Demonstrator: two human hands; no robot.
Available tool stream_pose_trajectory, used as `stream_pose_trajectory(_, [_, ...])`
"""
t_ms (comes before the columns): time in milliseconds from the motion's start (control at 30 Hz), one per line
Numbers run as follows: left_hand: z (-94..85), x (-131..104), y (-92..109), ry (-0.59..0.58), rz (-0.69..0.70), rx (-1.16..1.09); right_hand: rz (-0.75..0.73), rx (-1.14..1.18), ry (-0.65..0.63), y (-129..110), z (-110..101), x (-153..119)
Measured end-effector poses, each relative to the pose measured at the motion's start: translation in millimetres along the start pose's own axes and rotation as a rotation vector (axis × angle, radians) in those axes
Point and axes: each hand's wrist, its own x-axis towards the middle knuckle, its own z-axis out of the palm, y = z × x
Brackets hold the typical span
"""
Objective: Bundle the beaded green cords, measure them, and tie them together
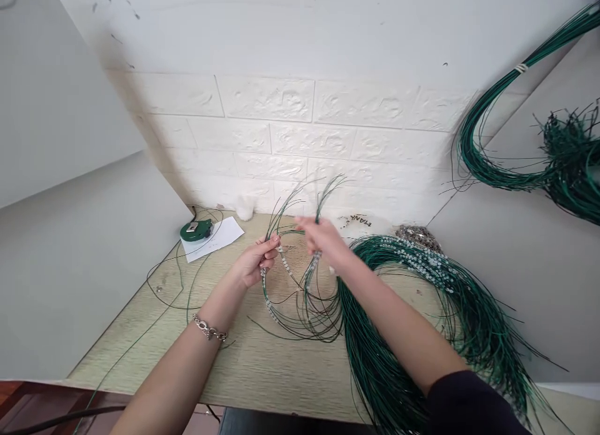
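Probably light and springy, the beaded wires (269, 305) loop down below the fingers (268, 244), one bunch pinched in the left hand (253, 263), another gripped in the right hand (325, 238), and holding them just beside the beads (284, 260) should avoid bending or tangling.

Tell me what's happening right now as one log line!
left hand: holds beaded strands | right hand: holds more strands | green bundle: on table, right | tape measure: on paper, left

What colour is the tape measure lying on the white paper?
Green, with a silvery label; the head view shows it.
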Motion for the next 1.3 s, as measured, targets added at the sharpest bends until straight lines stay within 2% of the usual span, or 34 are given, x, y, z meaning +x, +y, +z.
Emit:
stream_pose_trajectory(100, [-0.3, 0.1, 0.9, -0.019, -0.003, 0.100, 0.006, -0.148, -0.024, 22.7, 28.5, 3.8])
stream_pose_trajectory(167, [0.3, 0.0, 0.8, -0.020, -0.014, 0.144, -0.021, -0.134, -0.031, 32.0, 36.1, 6.8])
stream_pose_trajectory(333, [0.3, 0.5, 0.2, 0.006, -0.016, 0.173, -0.049, 0.032, 0.072, 39.7, 28.5, 14.1])
stream_pose_trajectory(433, [-2.5, 2.2, 0.4, 0.072, -0.009, 0.210, 0.008, 0.304, 0.177, 38.8, 21.4, 16.4])
stream_pose_trajectory(533, [-4.5, 3.0, 0.2, 0.125, 0.031, 0.270, 0.104, 0.482, 0.117, 36.2, 19.5, 14.1])
stream_pose_trajectory(600, [-4.2, 2.4, -0.4, 0.099, 0.074, 0.335, 0.150, 0.445, -0.020, 35.1, 21.2, 9.8])
stream_pose_trajectory(667, [-2.7, 1.1, -1.2, 0.033, 0.102, 0.343, 0.140, 0.309, -0.129, 35.2, 24.4, 4.7])
stream_pose_trajectory(800, [2.3, -2.1, -2.6, -0.076, 0.105, 0.238, -0.016, -0.071, -0.288, 37.0, 29.4, -0.3])
stream_pose_trajectory(867, [4.8, -3.4, -2.7, -0.158, 0.091, 0.218, -0.059, -0.177, -0.349, 37.4, 29.3, 0.6])
stream_pose_trajectory(967, [7.2, -4.4, -2.0, -0.234, 0.079, 0.186, -0.061, -0.205, -0.369, 38.4, 27.2, 3.4])
stream_pose_trajectory(1133, [3.3, -2.0, -1.6, -0.175, 0.064, 0.142, -0.059, -0.163, -0.343, 44.9, 26.0, 6.3])
stream_pose_trajectory(1300, [-2.5, 2.1, -1.7, -0.122, 0.035, 0.170, -0.079, -0.148, -0.246, 51.1, 26.5, 8.7])
